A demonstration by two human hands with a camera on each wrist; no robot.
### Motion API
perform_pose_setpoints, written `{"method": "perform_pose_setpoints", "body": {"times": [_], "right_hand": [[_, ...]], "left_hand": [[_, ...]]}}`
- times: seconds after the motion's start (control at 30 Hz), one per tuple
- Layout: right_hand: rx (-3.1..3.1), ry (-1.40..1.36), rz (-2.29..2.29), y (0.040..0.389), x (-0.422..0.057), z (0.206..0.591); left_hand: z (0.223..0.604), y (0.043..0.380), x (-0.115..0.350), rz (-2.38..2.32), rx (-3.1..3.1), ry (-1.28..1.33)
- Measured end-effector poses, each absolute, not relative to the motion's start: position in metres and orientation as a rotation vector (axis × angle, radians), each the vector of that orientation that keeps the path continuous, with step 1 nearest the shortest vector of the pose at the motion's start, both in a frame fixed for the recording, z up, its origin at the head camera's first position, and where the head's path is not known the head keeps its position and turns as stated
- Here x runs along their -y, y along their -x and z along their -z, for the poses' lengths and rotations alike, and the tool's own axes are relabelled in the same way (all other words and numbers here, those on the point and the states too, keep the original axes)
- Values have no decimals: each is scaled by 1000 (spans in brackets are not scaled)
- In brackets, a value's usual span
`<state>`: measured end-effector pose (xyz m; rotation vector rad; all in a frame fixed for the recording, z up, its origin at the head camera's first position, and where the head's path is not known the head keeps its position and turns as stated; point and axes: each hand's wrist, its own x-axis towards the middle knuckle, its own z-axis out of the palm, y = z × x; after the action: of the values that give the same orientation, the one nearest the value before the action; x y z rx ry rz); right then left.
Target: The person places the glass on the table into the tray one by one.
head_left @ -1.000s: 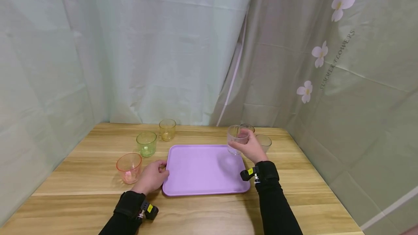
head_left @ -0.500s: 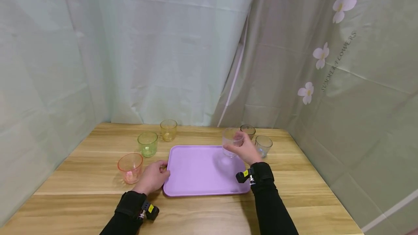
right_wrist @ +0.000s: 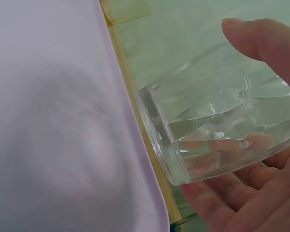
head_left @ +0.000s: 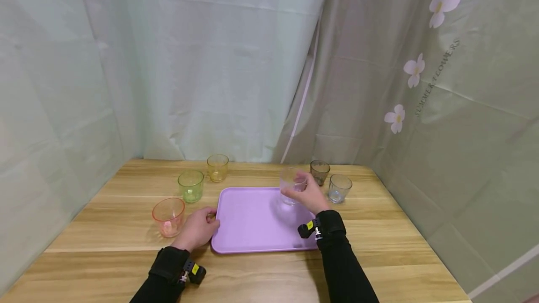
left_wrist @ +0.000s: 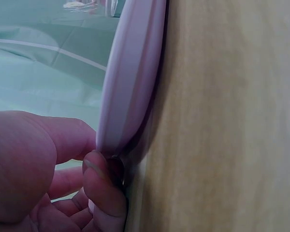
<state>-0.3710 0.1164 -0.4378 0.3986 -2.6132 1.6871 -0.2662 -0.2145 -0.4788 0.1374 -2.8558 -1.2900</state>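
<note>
My right hand [head_left: 312, 196] grips a clear drinking glass [head_left: 288, 185] by its side, thumb on the near side. The glass is upright over the back right part of a purple tray [head_left: 257, 228]. In the right wrist view, its thick base [right_wrist: 159, 135] is above the tray's surface, where a soft shadow falls. My left hand [head_left: 195, 230] pinches the tray's left edge, and the left wrist view shows thumb and finger at the rim [left_wrist: 113, 116]. A red-tinted glass [head_left: 168, 219] stands just left of that hand.
A green glass [head_left: 191, 187] and a yellow glass [head_left: 217, 169] stand behind the red one. Right of the tray are a dark grey glass [head_left: 320, 171] and a light grey-blue glass [head_left: 339, 188]. Curtains [head_left: 236, 60] hang behind the wooden table [head_left: 400, 256].
My right hand has carried the clear glass leftward and slightly nearer, over the tray, uncovering the two grey glasses. The left hand stays at the tray's edge.
</note>
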Motion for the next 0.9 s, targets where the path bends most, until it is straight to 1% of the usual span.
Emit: {"method": "perform_pose_setpoints", "body": {"times": [0.57, 0.9], "right_hand": [[2598, -439, -1738, 374, -100, 447], [2636, -485, -1681, 372, -88, 446]], "left_hand": [[480, 265, 214, 1269, 2840, -124], [478, 265, 213, 1260, 2861, -140]]}}
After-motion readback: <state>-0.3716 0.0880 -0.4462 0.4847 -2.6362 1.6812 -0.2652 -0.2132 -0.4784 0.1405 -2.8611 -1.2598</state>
